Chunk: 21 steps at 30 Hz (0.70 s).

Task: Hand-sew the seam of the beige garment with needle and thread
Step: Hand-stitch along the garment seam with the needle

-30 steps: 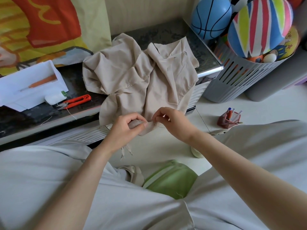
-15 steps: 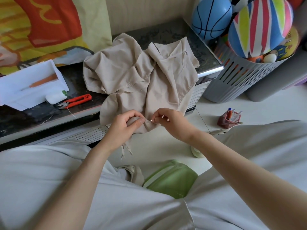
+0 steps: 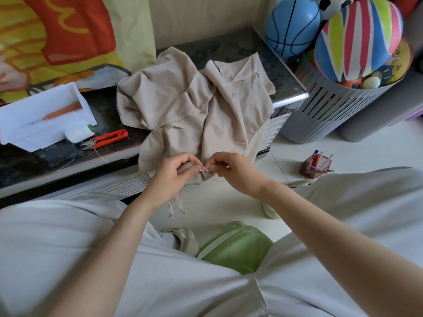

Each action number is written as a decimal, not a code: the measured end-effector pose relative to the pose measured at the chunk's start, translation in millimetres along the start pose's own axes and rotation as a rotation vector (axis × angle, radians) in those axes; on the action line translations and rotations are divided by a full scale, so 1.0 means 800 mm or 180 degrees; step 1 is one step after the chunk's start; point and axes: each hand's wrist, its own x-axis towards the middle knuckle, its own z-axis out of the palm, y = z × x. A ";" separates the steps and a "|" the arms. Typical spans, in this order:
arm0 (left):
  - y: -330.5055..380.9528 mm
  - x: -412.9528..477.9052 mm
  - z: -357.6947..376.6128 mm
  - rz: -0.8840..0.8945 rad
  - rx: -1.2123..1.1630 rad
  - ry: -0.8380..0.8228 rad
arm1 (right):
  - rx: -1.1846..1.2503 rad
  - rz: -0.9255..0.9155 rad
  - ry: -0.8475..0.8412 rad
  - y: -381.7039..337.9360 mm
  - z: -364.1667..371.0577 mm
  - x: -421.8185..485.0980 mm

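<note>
Garment, beige, heaped on dark table, lower edge hanging off front. Left hand pinches fold there; right hand pinches needle against it. White tray holds orange-handled tool. Grey slatted basket holds striped ball, blue ball. Red mesh holder holds pens.

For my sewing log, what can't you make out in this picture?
- The needle: head view, only a tiny glint; the right hand pinching it covers the rest.
- The seam being sewn: head view, hidden under the left hand and bunched beige garment.
- Orange tool in the white box: head view, blurred.
- Pale round object on the floor: head view, mostly behind the right forearm.
</note>
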 end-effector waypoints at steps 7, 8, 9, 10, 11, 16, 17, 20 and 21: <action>-0.001 0.001 0.002 -0.0009 -0.0080 0.0124 | 0.0769 0.0191 0.0115 0.004 0.009 0.002; 0.000 0.001 0.003 -0.0011 -0.0087 0.0110 | 0.0816 0.0230 0.0145 0.005 0.009 0.003; 0.001 0.001 0.004 -0.0004 -0.0085 0.0092 | 0.0822 0.0259 0.0177 0.005 0.008 0.004; 0.001 0.001 0.005 0.0000 -0.0084 0.0084 | 0.0842 0.0264 0.0203 0.005 0.007 0.004; 0.002 0.001 0.007 -0.0003 -0.0093 0.0077 | 0.0895 0.0262 0.0212 0.005 0.006 0.004; 0.000 0.002 0.007 -0.0031 -0.0228 0.0029 | 0.0930 0.0288 0.0153 -0.001 0.000 0.005; 0.000 0.002 0.006 -0.0023 -0.0264 0.0035 | 0.0959 0.0299 0.0138 -0.003 -0.003 0.005; 0.002 0.002 0.005 -0.0014 -0.0369 -0.0001 | 0.1395 0.0391 0.0000 -0.005 -0.012 0.003; 0.002 0.002 0.005 -0.0024 -0.0406 -0.0018 | 0.1535 0.0444 -0.0041 -0.004 -0.013 0.002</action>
